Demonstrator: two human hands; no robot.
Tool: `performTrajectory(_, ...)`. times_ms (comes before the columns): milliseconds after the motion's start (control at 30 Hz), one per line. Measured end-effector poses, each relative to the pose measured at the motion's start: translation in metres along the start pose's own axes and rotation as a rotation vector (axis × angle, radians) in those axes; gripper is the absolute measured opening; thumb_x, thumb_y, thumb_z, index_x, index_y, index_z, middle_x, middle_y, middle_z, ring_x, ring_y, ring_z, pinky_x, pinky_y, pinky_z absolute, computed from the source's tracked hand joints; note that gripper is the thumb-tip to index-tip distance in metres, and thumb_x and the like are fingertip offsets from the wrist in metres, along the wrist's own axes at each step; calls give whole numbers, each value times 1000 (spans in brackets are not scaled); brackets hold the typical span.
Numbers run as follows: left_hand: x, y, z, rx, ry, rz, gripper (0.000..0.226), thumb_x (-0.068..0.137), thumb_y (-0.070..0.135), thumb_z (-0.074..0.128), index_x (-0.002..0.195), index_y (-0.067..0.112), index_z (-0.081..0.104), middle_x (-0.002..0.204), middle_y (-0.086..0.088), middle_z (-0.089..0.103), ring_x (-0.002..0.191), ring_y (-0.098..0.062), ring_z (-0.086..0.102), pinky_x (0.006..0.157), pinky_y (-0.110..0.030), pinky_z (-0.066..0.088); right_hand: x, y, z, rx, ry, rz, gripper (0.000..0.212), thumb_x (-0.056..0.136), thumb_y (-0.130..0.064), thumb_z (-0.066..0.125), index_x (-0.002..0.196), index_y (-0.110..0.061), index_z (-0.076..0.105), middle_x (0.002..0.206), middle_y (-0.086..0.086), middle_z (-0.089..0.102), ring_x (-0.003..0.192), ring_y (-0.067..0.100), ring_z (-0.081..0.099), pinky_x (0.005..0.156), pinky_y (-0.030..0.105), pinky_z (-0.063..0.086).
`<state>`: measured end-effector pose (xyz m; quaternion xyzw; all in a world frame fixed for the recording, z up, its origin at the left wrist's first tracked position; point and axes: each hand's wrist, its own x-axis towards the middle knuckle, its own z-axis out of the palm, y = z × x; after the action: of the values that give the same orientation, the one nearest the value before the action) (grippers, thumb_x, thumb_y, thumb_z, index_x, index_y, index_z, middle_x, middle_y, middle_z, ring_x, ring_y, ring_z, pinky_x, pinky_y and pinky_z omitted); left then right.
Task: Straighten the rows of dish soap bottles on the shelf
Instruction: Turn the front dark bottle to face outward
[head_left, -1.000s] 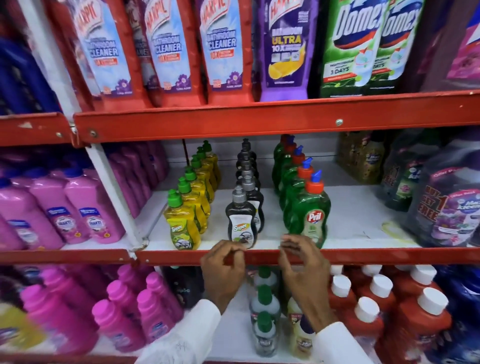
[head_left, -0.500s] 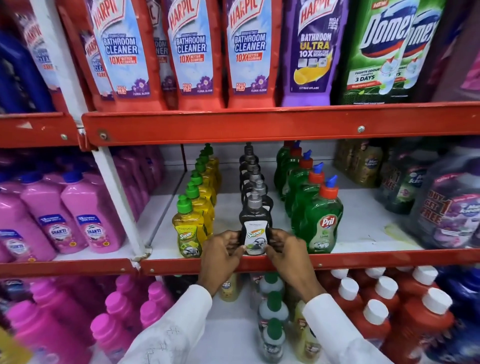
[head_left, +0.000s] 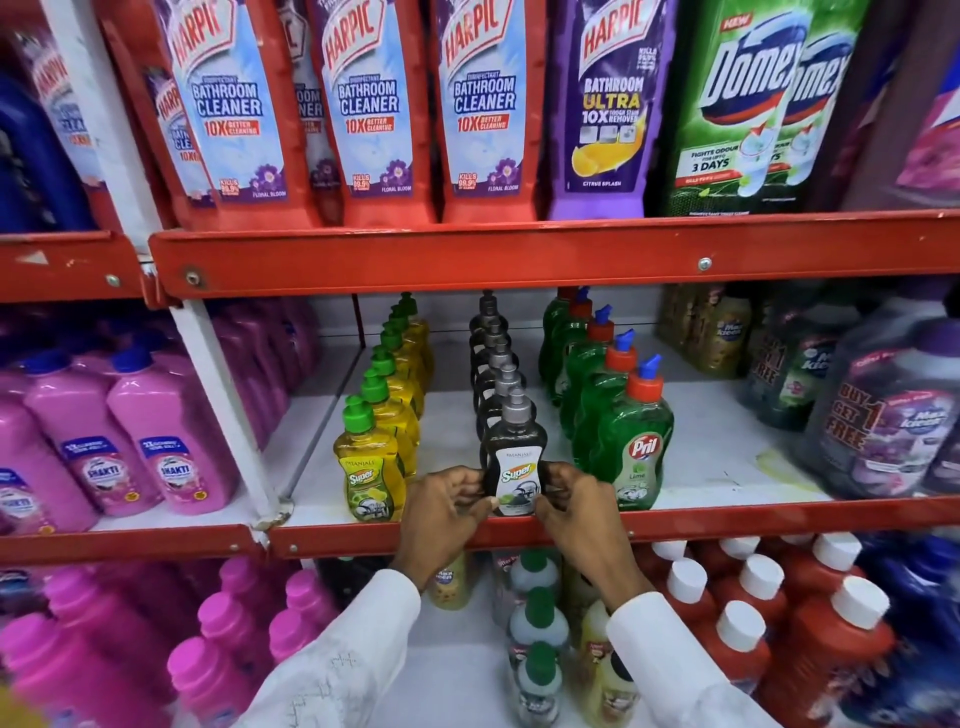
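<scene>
Three rows of dish soap bottles run back on the white middle shelf (head_left: 717, 457): yellow bottles with green caps (head_left: 370, 467) on the left, black bottles with grey caps behind the front black bottle (head_left: 514, 447) in the middle, green Pril bottles with orange caps (head_left: 636, 447) on the right. My left hand (head_left: 441, 514) and my right hand (head_left: 576, 514) grip the front black bottle from both sides at its base. It stands upright at the shelf's front edge, label facing me.
The red shelf rail (head_left: 727, 519) runs just under my hands. Tall Harpic bottles (head_left: 363, 104) and Domex bottles (head_left: 753, 104) fill the shelf above. Pink bottles (head_left: 161, 457) stand left, purple refill packs (head_left: 883, 415) right, red bottles with white caps (head_left: 753, 613) below.
My hands rose from the red rail and closed on the front black bottle's sides. The bottle now stands at the front edge. The view has moved closer.
</scene>
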<state>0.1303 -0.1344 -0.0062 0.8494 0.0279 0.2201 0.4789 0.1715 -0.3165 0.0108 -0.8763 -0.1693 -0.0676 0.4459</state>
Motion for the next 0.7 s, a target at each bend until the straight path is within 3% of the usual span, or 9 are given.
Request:
performTrajectory(233, -2, 4, -5, 16, -36, 9, 32, 76, 14, 83, 105, 18, 72, 98, 5, 77, 84, 0, 73, 83, -34, 62, 0, -1, -1, -21, 6, 35, 38, 84, -18, 73, 121, -15, 67, 114, 3, 76, 101, 16, 71, 97, 33, 56)
performTrajectory(333, -16, -15, -47, -22, 57, 20, 38, 79, 11, 80, 115, 17, 68, 104, 9, 73, 90, 5, 70, 88, -31, 60, -4, -41, 31, -29, -64, -22, 44, 85, -20, 73, 127, -14, 62, 119, 5, 74, 103, 15, 71, 93, 22, 53)
performTrajectory(400, -30, -11, -47, -40, 38, 48, 41, 83, 11, 76, 121, 18, 65, 115, 5, 72, 99, 8, 67, 93, -26, 57, -21, -45, 24, -25, 28, -1, 55, 84, -25, 75, 134, -13, 57, 122, 4, 72, 103, 16, 71, 91, 20, 51)
performTrajectory(467, -48, -8, -54, 13, 139, 142, 30, 86, 15, 70, 116, 22, 69, 112, 11, 74, 100, 7, 67, 92, -18, 54, -38, -49, 19, 25, 207, -62, 49, 82, -26, 76, 128, -17, 61, 116, 2, 75, 95, 13, 72, 90, 24, 56)
performTrajectory(533, -61, -1, -66, 40, 334, 257, 23, 82, 18, 61, 99, 27, 74, 97, 24, 75, 93, 6, 68, 87, -10, 50, -48, -54, 16, 88, 334, -178, 28, 81, -22, 75, 108, -26, 68, 99, -6, 76, 82, 2, 70, 81, 19, 57)
performTrajectory(633, -60, -4, -88, -56, 591, 234, 21, 77, 15, 56, 92, 25, 68, 91, 10, 74, 86, -5, 69, 82, -22, 53, -46, -69, 33, 193, 263, -206, 18, 80, -18, 75, 95, -28, 70, 87, -14, 74, 71, -2, 69, 69, 12, 55)
performTrajectory(700, -54, -14, -101, -118, 611, 135, 33, 74, 10, 59, 102, 26, 58, 98, 5, 72, 86, -11, 69, 80, -31, 55, -37, -73, 55, 186, 120, -184, 24, 81, -19, 76, 103, -25, 71, 95, -12, 76, 74, -2, 70, 73, 17, 58)
